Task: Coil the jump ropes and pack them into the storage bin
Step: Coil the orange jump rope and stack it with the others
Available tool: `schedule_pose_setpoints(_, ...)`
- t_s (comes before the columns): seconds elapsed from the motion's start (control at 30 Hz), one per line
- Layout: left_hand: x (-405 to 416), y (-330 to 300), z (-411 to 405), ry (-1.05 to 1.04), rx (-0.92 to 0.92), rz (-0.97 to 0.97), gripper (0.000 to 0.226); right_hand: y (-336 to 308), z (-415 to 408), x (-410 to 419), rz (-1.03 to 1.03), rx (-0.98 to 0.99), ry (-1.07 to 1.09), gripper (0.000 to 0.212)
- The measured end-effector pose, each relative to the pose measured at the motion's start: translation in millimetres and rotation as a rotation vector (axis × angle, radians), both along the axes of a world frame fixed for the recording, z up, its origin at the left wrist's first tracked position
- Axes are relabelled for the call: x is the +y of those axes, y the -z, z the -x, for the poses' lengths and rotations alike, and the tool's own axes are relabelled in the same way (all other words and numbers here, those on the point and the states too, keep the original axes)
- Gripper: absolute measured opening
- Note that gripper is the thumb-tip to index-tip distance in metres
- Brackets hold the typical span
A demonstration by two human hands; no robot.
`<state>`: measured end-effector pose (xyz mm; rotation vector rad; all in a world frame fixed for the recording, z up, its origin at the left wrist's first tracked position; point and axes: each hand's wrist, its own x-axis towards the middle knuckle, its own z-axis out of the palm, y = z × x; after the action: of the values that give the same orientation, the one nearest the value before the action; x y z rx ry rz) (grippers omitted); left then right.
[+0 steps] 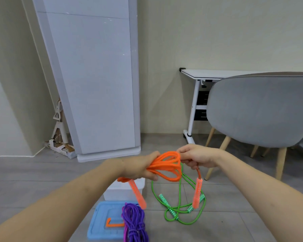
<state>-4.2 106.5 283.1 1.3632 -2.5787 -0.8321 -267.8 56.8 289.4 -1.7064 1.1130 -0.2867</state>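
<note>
1. Beige mop or broom stand leans far left against the wall beside a tall grey-white panel; not part of the task.
2. Blue lid lies near on the floor, with an orange clip on it. Purple jump rope, already bundled, rests on its right edge.
3. White storage bin sits just beyond the lid, open, partly hidden by the left hand; contents can't be seen.
4. Left hand is clenched round one end of the orange jump rope coil, one orange handle dangling below it.
5. Right hand pinches the other end of the loops, fingers curled; second orange handle hangs from it on a short tail.
6. Green jump rope sprawls loose on the floor right of the bin, uncoiled, patterned handles lying in the tangle.
7. Grey chair and white desk far right.
8. Step, as I judge it: finishing the orange coil. Next likely needs the tail wrapped or tucked to lock the loops, then a drop into the bin. Green is not yet done.
</note>
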Motion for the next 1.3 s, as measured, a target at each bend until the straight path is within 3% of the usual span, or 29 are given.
schedule_pose_setpoints(0.07,0,-7,0,-0.002,-0.023,0.096,0.057,5,0,0,0.06,0.023,0.044,0.026)
schedule_pose_setpoints(0.17,-1,0,9,-0.017,-0.201,0.059,0.077,0,-14,2,0.217,0.076,0.119,0.031)
schedule_pose_setpoints(0.27,1,22,24,-0.054,-0.376,0.067,0.067,-9,-40,6,0.426,0.14,0.142,0.03)
schedule_pose_setpoints(0.37,-4,43,34,-0.228,-0.338,-0.009,0.06,-6,-72,15,0.541,0.215,0.121,0.026)
schedule_pose_setpoints(0.43,-10,51,38,-0.38,-0.19,-0.035,0.057,-5,-88,24,0.577,0.22,0.106,0.029)
schedule_pose_setpoints(0.5,-19,53,34,-0.562,0.1,-0.046,0.056,-9,-92,30,0.562,0.162,0.088,0.031)
schedule_pose_setpoints(0.6,-30,43,21,-0.71,0.56,-0.236,0.05,-19,-78,35,0.355,-0.074,0.096,0.031)
schedule_pose_setpoints(0.77,-29,-4,3,-0.426,0.943,-0.43,0.014,-23,-42,23,0.157,-0.498,0.143,0.018)
schedule_pose_setpoints(0.9,-17,-39,3,-0.231,1.282,-0.66,0.023,-21,-36,21,0.03,-0.591,0.087,0.015)
schedule_pose_setpoints(1.07,-12,-48,14,-0.314,1.336,-0.57,0.052,-24,-50,29,-0.072,-0.493,-0.081,0.009)
schedule_pose_setpoints(1.3,-13,-51,12,-0.458,1.356,-0.447,0.043,-41,-48,32,-0.028,-0.442,-0.081,0.011)
